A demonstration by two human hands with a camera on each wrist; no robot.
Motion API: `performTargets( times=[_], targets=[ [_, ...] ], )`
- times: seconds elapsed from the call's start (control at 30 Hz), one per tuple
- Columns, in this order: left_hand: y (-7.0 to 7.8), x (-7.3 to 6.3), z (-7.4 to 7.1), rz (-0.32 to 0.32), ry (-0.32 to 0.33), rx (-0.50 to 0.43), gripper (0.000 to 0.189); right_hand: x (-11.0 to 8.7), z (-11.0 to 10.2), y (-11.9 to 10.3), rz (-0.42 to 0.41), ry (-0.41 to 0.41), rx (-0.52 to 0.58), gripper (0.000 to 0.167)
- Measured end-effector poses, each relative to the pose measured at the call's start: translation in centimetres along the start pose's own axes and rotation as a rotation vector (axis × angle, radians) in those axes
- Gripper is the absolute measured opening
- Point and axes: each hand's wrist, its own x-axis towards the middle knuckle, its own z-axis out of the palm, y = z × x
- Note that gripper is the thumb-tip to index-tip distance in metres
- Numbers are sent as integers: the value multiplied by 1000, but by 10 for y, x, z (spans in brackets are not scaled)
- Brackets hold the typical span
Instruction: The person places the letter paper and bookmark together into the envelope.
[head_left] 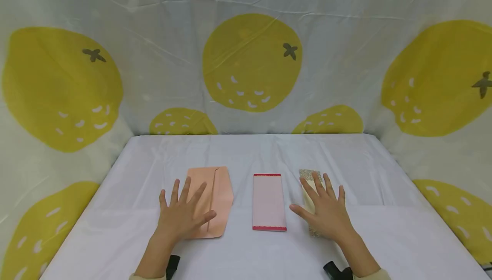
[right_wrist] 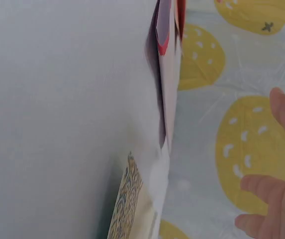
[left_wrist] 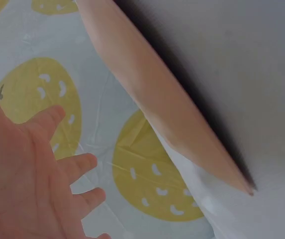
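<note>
My left hand (head_left: 177, 220) is held with its fingers spread over the left part of a peach paper envelope (head_left: 222, 199), overlapping it in the head view. In the left wrist view that envelope stands out from the white cloth at a low angle, apart from the fingers. To the right, my other hand (head_left: 327, 217) spreads its fingers over a narrow cream paper piece with patterned ends (head_left: 308, 173), hiding much of it. Between the hands lies a pale pink folded paper sleeve (head_left: 268, 203) with red edges. Neither hand grips anything.
A white cloth (head_left: 246, 254) covers the table. Behind and at both sides hangs a pale curtain (head_left: 338, 71) printed with large yellow fruit. Black straps or mounts (head_left: 338, 271) sit by both wrists.
</note>
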Motion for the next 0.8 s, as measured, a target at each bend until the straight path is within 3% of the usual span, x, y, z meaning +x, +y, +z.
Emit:
performTargets(
  times=[0.37,0.6,0.8],
  targets=[
    [-1,10,-1,137,79,-35,86,34,20,-41,-91,30,178,75],
    [-2,12,-2,118,30,-42,83,46,36,-67,-165,14,232,67],
    [-5,12,-2,86,15,-26,66,51,49,-81,-201,-11,267,63]
  ],
)
